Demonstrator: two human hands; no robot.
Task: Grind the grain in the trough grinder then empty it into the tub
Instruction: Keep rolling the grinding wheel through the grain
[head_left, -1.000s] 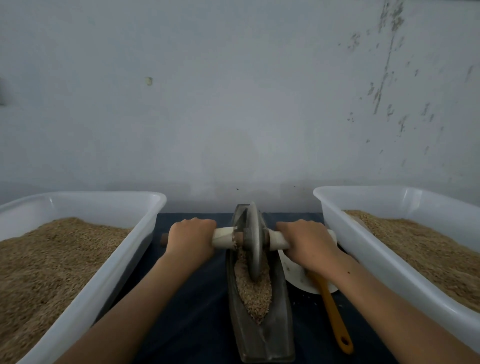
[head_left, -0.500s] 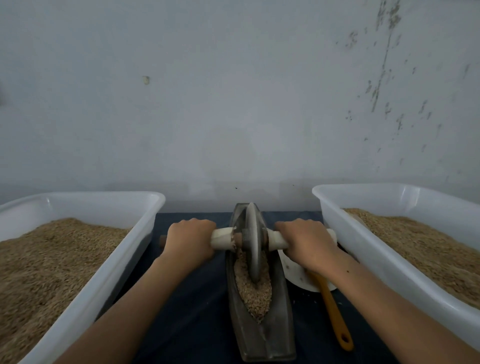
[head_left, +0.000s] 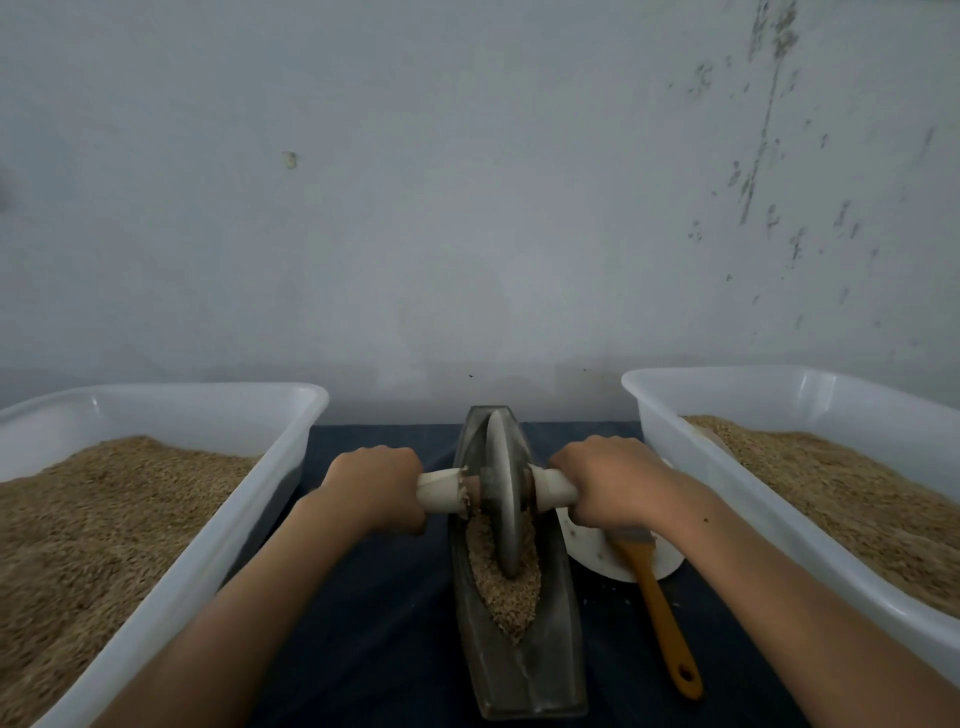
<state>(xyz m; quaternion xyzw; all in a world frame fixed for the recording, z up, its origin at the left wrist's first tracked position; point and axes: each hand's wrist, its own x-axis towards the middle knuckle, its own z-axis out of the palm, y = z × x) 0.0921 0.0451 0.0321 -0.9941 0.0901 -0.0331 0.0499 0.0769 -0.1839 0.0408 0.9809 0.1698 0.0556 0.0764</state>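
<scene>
A dark, boat-shaped trough grinder (head_left: 519, 670) lies lengthwise on the dark cloth between two white tubs. Tan grain (head_left: 501, 587) fills its channel. A grey metal wheel (head_left: 503, 499) stands upright in the grain on a pale axle handle (head_left: 441, 491). My left hand (head_left: 376, 488) grips the left end of the handle. My right hand (head_left: 610, 480) grips the right end. The left tub (head_left: 249, 525) and the right tub (head_left: 727, 499) each hold a deep bed of grain.
A brush with an orange handle (head_left: 660, 613) lies on a white plate (head_left: 587, 556) just right of the trough, under my right wrist. A grey wall stands close behind the table. Dark cloth (head_left: 384, 639) shows between the tubs.
The wheel has rolled slightly toward me along the trough, with both hands moving with it. Both grips are unchanged.
</scene>
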